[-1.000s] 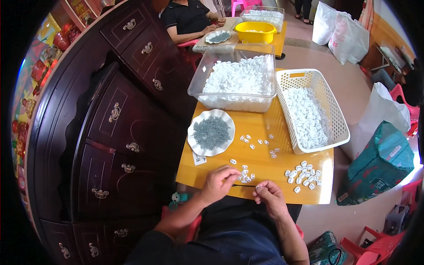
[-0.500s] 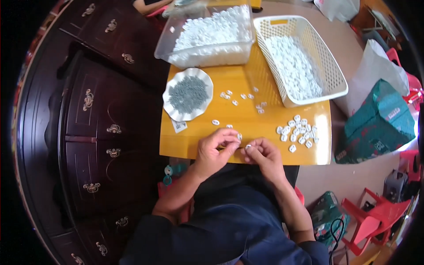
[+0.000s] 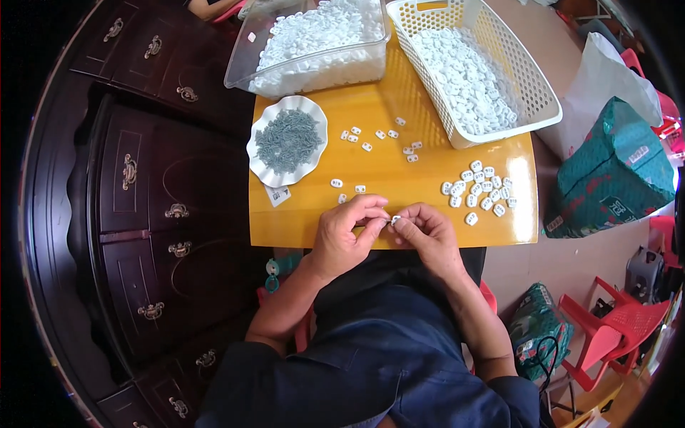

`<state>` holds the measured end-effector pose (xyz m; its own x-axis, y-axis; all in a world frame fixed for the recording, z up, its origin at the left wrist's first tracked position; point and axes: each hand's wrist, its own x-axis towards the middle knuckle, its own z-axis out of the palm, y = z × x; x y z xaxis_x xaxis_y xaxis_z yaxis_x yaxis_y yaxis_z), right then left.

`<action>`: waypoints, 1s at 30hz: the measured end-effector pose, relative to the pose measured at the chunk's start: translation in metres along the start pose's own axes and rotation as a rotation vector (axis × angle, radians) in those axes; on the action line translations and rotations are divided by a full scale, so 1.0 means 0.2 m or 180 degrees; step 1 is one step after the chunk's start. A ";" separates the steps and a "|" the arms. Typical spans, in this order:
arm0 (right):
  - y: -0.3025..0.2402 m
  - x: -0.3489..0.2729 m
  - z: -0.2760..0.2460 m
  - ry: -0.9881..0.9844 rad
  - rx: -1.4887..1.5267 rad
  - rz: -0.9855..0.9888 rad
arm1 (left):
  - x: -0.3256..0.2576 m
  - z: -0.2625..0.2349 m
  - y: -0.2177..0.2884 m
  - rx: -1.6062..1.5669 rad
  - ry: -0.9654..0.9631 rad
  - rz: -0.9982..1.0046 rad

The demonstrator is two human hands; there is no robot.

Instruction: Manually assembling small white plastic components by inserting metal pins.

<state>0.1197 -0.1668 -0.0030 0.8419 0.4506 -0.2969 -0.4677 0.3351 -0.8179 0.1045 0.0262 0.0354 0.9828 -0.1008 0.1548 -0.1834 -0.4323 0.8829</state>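
Observation:
My left hand and my right hand meet at the table's near edge, both with thumb and fingers pinched. Between the fingertips shows a small white oval plastic piece, gripped by my right thumb and fingers. My left fingertips press up against it; whatever they pinch is too small to make out. Beyond my left hand lie a few loose white pieces. To the right, a cluster of similar pieces with dark markings rests on the wood. A scalloped white plate holds many thin grey screw-like pieces.
At the back of the yellow table stand a clear plastic bin and a white perforated basket, both full of white pieces. Dark wooden drawers line the left. Green bags and a red stool are on the right.
My hands have come closer together, fingertips now touching around one visible white piece; before, a white piece showed at each hand. The whole view has shifted, with the table appearing higher.

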 end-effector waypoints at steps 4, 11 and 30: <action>0.00 0.00 0.00 0.0030 -0.0017 0.0017 | 0.01 0.00 0.00 0.0033 -0.0018 0.0038; 0.01 0.01 0.00 -0.0039 -0.0022 -0.0040 | 0.00 0.00 0.00 0.0122 -0.0033 0.0063; 0.04 0.01 0.02 0.0098 -0.0435 -0.0157 | -0.01 0.01 0.01 0.0168 -0.0088 0.0059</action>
<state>0.1162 -0.1609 -0.0078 0.8718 0.4102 -0.2678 -0.3863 0.2395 -0.8907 0.1021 0.0244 0.0366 0.9784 -0.1337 0.1580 -0.2032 -0.4768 0.8552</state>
